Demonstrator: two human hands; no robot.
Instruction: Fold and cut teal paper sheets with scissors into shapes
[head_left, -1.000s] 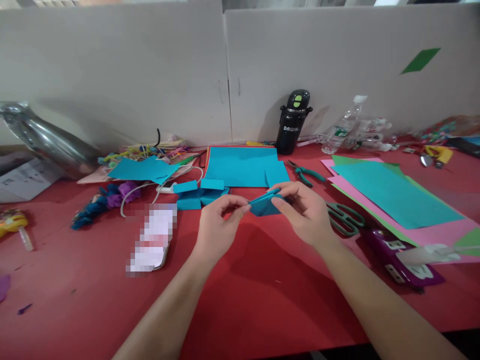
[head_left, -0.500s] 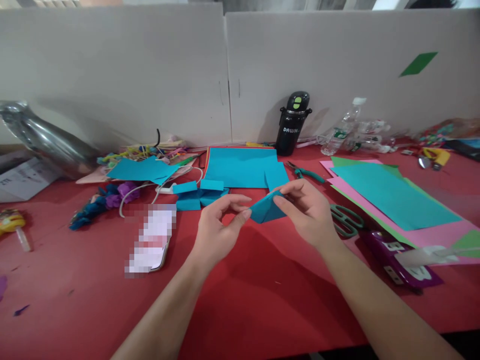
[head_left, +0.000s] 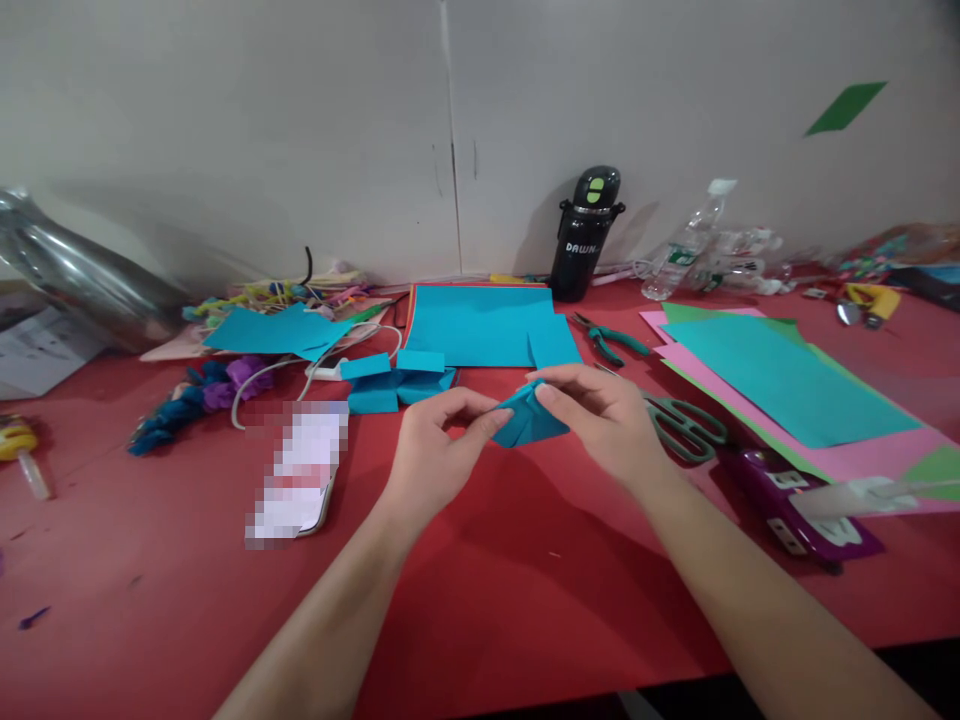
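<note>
A small piece of folded blue paper [head_left: 531,425] is held above the red table between both hands. My left hand [head_left: 448,440] pinches its left corner between thumb and fingers. On the other side, my right hand [head_left: 604,425] grips the upper edge, thumb in front and fingers behind. Creases run down the paper's face from the pinched edge. Just beyond my left hand lie folded blue paper pieces [head_left: 375,385] with raised flaps. Behind them is a stack of blue sheets [head_left: 480,325]. Green-handled scissors [head_left: 686,430] lie close to my right hand, partly hidden by it.
A phone [head_left: 300,475] lies left, beside a white cable. Pliers [head_left: 611,342], a black bottle [head_left: 581,240] and a clear plastic bottle [head_left: 686,245] are at the back. Coloured sheets [head_left: 787,380] and a purple glue gun [head_left: 799,515] occupy the right. A metal jug [head_left: 90,275] stands far left.
My hands have drawn slightly closer together on the blue paper, and its upper edge now looks more creased. The view has tilted slightly downward.
</note>
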